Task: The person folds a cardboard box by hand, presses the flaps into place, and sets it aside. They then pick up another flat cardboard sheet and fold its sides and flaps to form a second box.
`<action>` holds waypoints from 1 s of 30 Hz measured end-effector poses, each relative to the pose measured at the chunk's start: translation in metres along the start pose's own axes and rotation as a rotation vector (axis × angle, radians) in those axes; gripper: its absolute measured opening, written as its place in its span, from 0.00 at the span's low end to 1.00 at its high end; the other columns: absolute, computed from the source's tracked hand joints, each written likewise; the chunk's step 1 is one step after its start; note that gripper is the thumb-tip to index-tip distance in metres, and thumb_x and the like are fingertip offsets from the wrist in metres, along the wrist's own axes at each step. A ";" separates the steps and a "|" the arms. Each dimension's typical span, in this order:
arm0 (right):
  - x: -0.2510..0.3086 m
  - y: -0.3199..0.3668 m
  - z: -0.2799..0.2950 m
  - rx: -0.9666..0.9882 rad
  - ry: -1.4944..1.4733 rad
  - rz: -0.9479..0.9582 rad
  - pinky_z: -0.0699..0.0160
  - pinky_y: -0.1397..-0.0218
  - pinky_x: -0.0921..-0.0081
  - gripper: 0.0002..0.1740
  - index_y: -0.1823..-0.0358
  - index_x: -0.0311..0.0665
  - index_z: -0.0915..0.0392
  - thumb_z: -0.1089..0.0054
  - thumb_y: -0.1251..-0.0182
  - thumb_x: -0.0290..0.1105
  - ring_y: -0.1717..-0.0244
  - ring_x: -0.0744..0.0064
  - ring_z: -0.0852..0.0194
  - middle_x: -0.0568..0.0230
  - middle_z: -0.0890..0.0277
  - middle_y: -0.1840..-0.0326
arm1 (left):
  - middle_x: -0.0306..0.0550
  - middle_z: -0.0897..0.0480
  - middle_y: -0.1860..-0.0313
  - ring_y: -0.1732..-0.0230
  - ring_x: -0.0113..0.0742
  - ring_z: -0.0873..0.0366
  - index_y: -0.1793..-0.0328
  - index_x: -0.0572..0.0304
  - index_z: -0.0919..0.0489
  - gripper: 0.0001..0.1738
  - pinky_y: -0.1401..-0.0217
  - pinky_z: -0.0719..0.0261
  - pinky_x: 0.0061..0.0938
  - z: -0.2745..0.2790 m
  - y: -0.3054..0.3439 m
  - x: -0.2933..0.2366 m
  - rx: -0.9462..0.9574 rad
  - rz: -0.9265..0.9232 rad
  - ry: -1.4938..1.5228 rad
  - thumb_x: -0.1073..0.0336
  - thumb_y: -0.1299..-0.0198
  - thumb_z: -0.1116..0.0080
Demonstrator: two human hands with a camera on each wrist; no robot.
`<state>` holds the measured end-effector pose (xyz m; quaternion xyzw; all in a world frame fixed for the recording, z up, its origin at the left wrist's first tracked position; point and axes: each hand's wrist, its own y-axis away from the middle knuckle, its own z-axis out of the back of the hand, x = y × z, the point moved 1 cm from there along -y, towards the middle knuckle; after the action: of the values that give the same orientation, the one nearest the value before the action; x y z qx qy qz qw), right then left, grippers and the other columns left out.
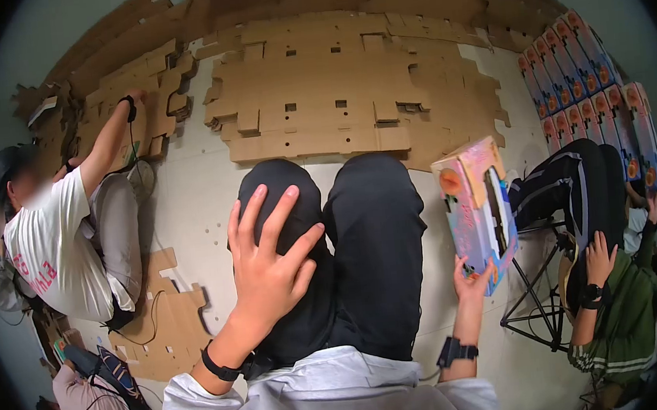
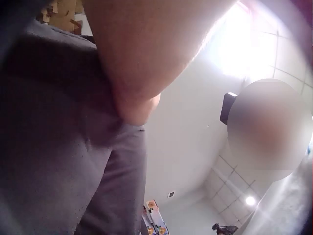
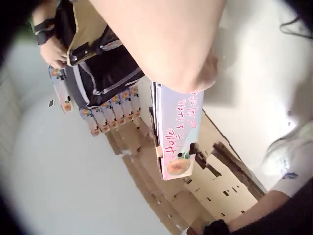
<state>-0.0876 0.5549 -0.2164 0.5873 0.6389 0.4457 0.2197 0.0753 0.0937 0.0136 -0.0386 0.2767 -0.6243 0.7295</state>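
Observation:
My right hand (image 1: 471,277) grips the lower end of a printed cardboard box (image 1: 465,208), thumb on one side and fingers round the other. Pink and blue, with peach pictures and an open window in one face, the box stands tilted off to the right of my knees. The right wrist view shows its long lettered side (image 3: 178,127) running out from the hand (image 3: 195,73). My left hand (image 1: 267,257) rests on my left knee with its fingers spread, holding nothing. In the left wrist view only part of that hand (image 2: 137,105) shows against the dark trousers.
Stacked flat cardboard sheets (image 1: 318,81) lie ahead on the pale floor. At the right stand rows of similar printed boxes (image 1: 578,66), near a seated person in green (image 1: 620,320) and a black folding stool frame (image 1: 536,304). A person in white (image 1: 58,236) bends over cardboard at the left.

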 end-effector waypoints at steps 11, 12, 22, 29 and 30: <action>-0.080 -0.087 0.009 -0.302 0.038 0.121 0.07 0.42 0.54 0.39 0.25 0.33 0.32 0.40 0.24 0.56 0.35 0.44 0.20 0.45 0.24 0.29 | 0.52 0.25 0.22 0.17 0.67 0.39 0.53 0.43 0.06 0.25 0.15 0.46 0.67 -0.001 -0.001 0.005 -0.045 0.028 -0.006 0.69 0.60 0.40; -0.085 -0.082 0.001 -0.248 0.149 0.101 0.08 0.40 0.56 0.38 0.26 0.27 0.33 0.45 0.20 0.54 0.34 0.44 0.20 0.43 0.24 0.29 | 0.52 0.24 0.23 0.18 0.67 0.38 0.54 0.43 0.06 0.24 0.15 0.46 0.67 -0.002 -0.002 0.006 -0.047 0.027 -0.006 0.69 0.59 0.40; -0.167 -0.154 -0.142 0.372 1.409 0.230 0.11 0.51 0.73 0.22 0.36 0.28 0.26 0.37 0.25 0.32 0.38 0.60 0.16 0.56 0.19 0.41 | 0.53 0.18 0.29 0.21 0.66 0.33 0.57 0.44 0.05 0.24 0.15 0.44 0.67 -0.001 -0.001 0.014 -0.076 0.039 0.048 0.68 0.61 0.43; -0.222 -0.245 -0.220 0.310 1.796 0.333 0.16 0.54 0.68 0.24 0.37 0.32 0.22 0.35 0.29 0.37 0.51 0.67 0.20 0.55 0.19 0.44 | 0.51 0.16 0.33 0.24 0.64 0.29 0.59 0.45 0.05 0.22 0.16 0.42 0.68 0.001 0.006 0.020 -0.110 0.054 0.114 0.68 0.60 0.44; -0.220 -0.278 -0.223 0.239 1.838 0.341 0.13 0.56 0.66 0.26 0.39 0.30 0.20 0.31 0.33 0.39 0.52 0.64 0.17 0.53 0.17 0.45 | 0.51 0.14 0.36 0.25 0.63 0.28 0.61 0.45 0.05 0.21 0.16 0.40 0.67 0.001 0.009 0.024 -0.137 0.056 0.136 0.68 0.60 0.44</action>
<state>-0.3741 0.3013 -0.3871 0.1098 0.5089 0.6919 -0.5002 0.0848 0.0733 0.0024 -0.0380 0.3685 -0.5845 0.7219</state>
